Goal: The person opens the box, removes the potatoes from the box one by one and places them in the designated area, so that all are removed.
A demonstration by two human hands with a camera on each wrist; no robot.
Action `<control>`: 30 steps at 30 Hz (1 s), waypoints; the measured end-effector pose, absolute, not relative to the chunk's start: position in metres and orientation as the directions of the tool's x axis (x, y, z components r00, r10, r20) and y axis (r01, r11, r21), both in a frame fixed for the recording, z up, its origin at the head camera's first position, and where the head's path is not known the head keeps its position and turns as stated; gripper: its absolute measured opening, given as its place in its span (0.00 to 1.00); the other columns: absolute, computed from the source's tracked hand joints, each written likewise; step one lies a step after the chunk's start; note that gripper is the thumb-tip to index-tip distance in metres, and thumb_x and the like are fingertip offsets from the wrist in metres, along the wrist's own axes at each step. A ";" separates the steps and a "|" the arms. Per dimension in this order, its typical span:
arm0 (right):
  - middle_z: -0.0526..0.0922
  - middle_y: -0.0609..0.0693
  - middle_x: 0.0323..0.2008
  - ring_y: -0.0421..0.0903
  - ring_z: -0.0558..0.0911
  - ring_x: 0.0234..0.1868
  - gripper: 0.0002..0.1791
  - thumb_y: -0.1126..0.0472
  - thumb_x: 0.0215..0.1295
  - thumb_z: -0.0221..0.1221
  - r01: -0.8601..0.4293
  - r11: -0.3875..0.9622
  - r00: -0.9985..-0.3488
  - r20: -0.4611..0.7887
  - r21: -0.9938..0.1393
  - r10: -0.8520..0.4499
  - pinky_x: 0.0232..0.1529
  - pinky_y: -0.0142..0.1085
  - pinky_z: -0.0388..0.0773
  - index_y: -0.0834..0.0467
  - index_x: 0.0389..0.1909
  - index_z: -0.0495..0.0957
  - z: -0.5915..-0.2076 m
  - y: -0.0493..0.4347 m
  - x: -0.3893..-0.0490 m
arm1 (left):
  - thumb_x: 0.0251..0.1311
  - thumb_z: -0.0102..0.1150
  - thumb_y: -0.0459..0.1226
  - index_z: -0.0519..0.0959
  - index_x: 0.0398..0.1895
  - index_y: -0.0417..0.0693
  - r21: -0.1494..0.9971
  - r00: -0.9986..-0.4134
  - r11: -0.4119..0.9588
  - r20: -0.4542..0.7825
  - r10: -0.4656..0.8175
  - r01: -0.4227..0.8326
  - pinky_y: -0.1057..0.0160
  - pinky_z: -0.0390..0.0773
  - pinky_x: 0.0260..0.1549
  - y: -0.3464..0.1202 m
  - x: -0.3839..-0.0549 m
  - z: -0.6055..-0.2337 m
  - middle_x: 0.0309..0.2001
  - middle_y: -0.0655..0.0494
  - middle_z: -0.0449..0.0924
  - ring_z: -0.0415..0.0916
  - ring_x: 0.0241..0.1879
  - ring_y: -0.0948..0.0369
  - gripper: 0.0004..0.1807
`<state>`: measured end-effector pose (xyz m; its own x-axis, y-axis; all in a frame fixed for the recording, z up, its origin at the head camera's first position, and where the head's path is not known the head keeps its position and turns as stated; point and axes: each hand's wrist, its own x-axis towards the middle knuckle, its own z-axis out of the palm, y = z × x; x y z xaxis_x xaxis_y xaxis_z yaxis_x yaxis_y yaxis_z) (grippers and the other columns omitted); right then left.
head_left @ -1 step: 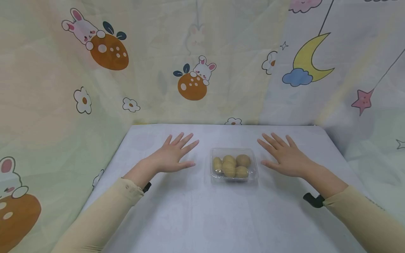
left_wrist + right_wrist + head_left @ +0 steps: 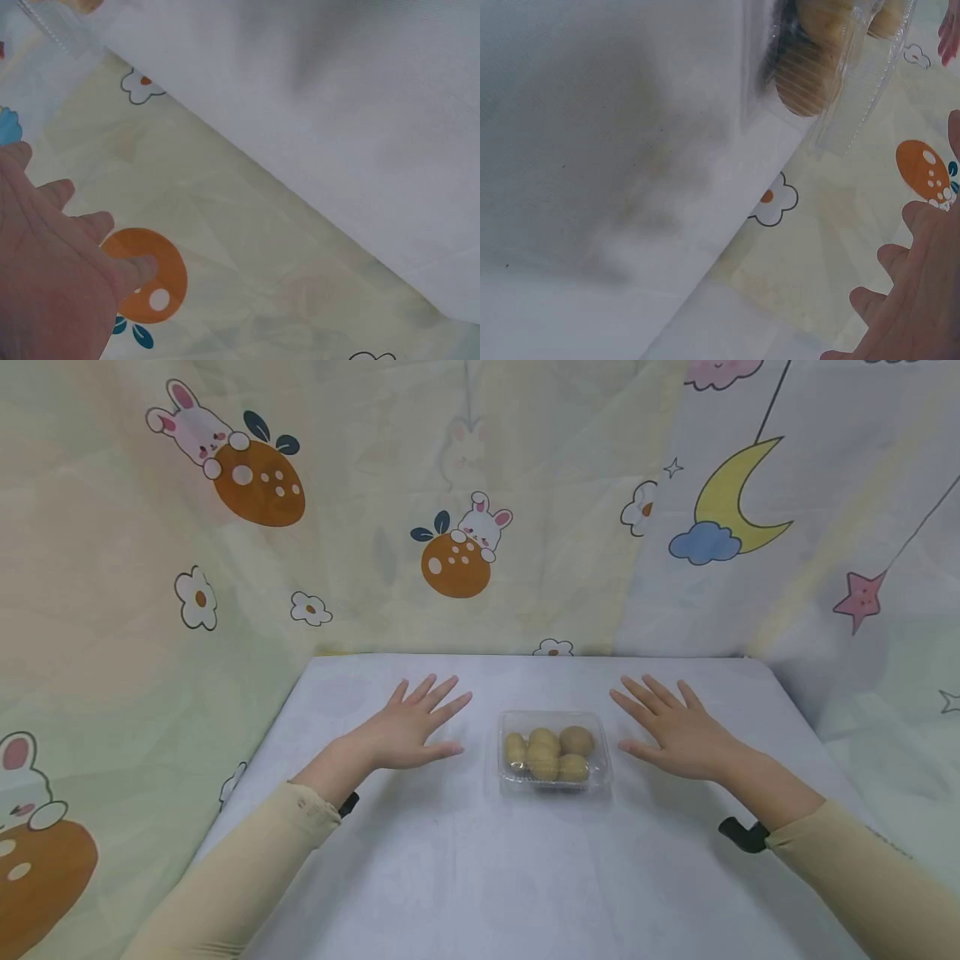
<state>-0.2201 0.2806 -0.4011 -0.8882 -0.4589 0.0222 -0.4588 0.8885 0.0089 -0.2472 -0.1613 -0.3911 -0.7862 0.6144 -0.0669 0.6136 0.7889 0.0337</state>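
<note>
On the white-covered table, a clear plastic box [image 2: 517, 719] holds several round yellow-brown things [image 2: 577, 741] that look like small potatoes. My left hand [image 2: 408, 731] is held to the left of the box, apart from it, palm down with fingers spread. To the right of the box, my right hand [image 2: 678, 739] has the same spread pose and also holds nothing. The right wrist view shows the box's ribbed edge [image 2: 847, 127] beyond the fingers of that hand [image 2: 919, 285]. From the left wrist, my hand [image 2: 52, 262] appears with a corner of the box [image 2: 56, 26] at the top.
The white cloth [image 2: 480, 877] covers the table around the box. Behind it and at the sides hang curtains [image 2: 360, 527] printed with rabbits, flowers and a moon. A black strap piece [image 2: 744, 835] shows at the right wrist.
</note>
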 end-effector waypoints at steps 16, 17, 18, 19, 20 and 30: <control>0.73 0.58 0.63 0.55 0.79 0.54 0.33 0.39 0.74 0.49 -0.351 0.841 -0.927 0.028 -0.411 -0.373 0.48 0.50 0.80 0.52 0.73 0.63 -0.422 0.274 -0.221 | 0.71 0.49 0.57 0.53 0.77 0.69 0.573 -0.818 0.686 -0.047 0.574 0.448 0.51 0.66 0.69 -0.154 -0.256 -0.422 0.72 0.59 0.64 0.65 0.71 0.58 0.35; 0.74 0.58 0.60 0.52 0.80 0.51 0.32 0.40 0.74 0.49 -0.337 0.826 -0.931 0.028 -0.452 -0.364 0.44 0.45 0.81 0.53 0.72 0.64 -0.425 0.273 -0.221 | 0.71 0.49 0.56 0.55 0.77 0.70 0.631 -0.820 0.658 -0.059 0.569 0.411 0.52 0.69 0.66 -0.153 -0.256 -0.426 0.70 0.59 0.68 0.69 0.67 0.60 0.33; 0.76 0.58 0.59 0.51 0.80 0.49 0.32 0.41 0.75 0.50 -0.316 0.807 -0.936 0.023 -0.499 -0.352 0.42 0.42 0.80 0.53 0.72 0.65 -0.429 0.271 -0.222 | 0.72 0.49 0.53 0.56 0.76 0.71 0.689 -0.823 0.623 -0.067 0.564 0.371 0.53 0.72 0.64 -0.151 -0.255 -0.430 0.68 0.58 0.70 0.72 0.64 0.60 0.31; 0.76 0.58 0.57 0.50 0.80 0.46 0.31 0.42 0.75 0.50 -0.295 0.786 -0.939 0.014 -0.543 -0.343 0.40 0.40 0.80 0.54 0.72 0.65 -0.432 0.270 -0.223 | 0.73 0.49 0.51 0.57 0.76 0.71 0.742 -0.824 0.584 -0.076 0.562 0.330 0.54 0.75 0.61 -0.149 -0.255 -0.434 0.66 0.56 0.73 0.76 0.60 0.60 0.30; 0.77 0.59 0.57 0.50 0.81 0.45 0.31 0.42 0.75 0.49 -0.268 0.767 -0.943 -0.003 -0.583 -0.331 0.39 0.39 0.79 0.54 0.72 0.64 -0.435 0.268 -0.223 | 0.74 0.48 0.50 0.58 0.75 0.71 0.787 -0.826 0.546 -0.086 0.558 0.287 0.55 0.76 0.59 -0.146 -0.254 -0.438 0.65 0.54 0.74 0.78 0.58 0.60 0.29; 0.78 0.59 0.44 0.49 0.78 0.29 0.35 0.48 0.76 0.50 -0.036 0.573 -0.947 -0.155 -0.819 -0.281 0.31 0.41 0.79 0.50 0.78 0.48 -0.465 0.258 -0.228 | 0.76 0.45 0.46 0.54 0.78 0.55 0.953 -0.813 0.302 -0.178 0.554 -0.003 0.57 0.84 0.42 -0.124 -0.253 -0.477 0.53 0.42 0.80 0.83 0.42 0.57 0.31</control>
<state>-0.2280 0.2577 -0.4652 -0.9472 -0.2809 -0.1546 -0.0364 0.5731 -0.8187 -0.2526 -0.1244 -0.4773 -0.8132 0.5541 -0.1777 -0.0028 0.3017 0.9534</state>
